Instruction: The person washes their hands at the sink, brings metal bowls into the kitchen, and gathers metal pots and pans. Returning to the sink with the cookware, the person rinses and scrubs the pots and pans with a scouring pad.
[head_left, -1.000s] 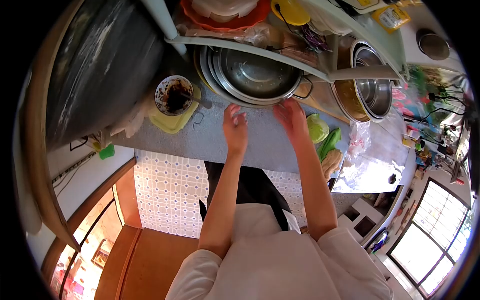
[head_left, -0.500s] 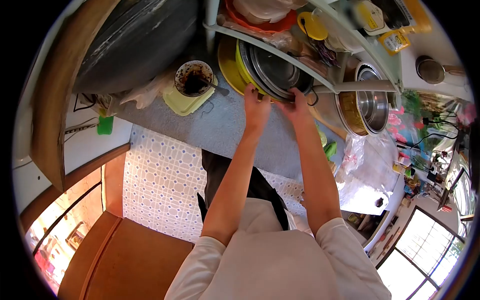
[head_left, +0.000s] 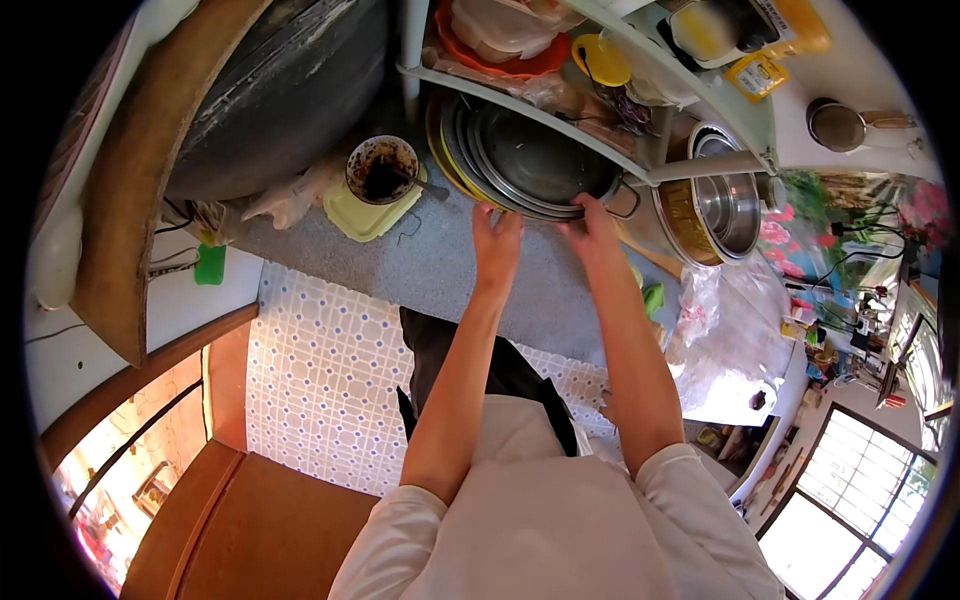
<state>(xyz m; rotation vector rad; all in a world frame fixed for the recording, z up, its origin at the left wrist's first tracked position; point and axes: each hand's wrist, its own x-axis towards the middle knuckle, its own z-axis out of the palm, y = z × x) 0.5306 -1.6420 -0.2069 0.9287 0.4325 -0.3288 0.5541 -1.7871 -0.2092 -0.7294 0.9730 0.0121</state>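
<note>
- Stack of pans (head_left: pixel 545 150) is sitting in the upper middle of the frame, directly beyond both hands; its round rims are giving no clear long axis.
- Right hand (head_left: pixel 592 225) is pinching the near rim, partly curled, lying closer to the loop handle (head_left: pixel 637 203).
- Left hand (head_left: pixel 498 240) is meeting the lower-left rim, fingers half bent; whether it is gripping, I cannot tell.
- Shelf frame (head_left: pixel 712 166) is crossing above; a stained bowl (head_left: pixel 382 172) is standing further left.
</note>
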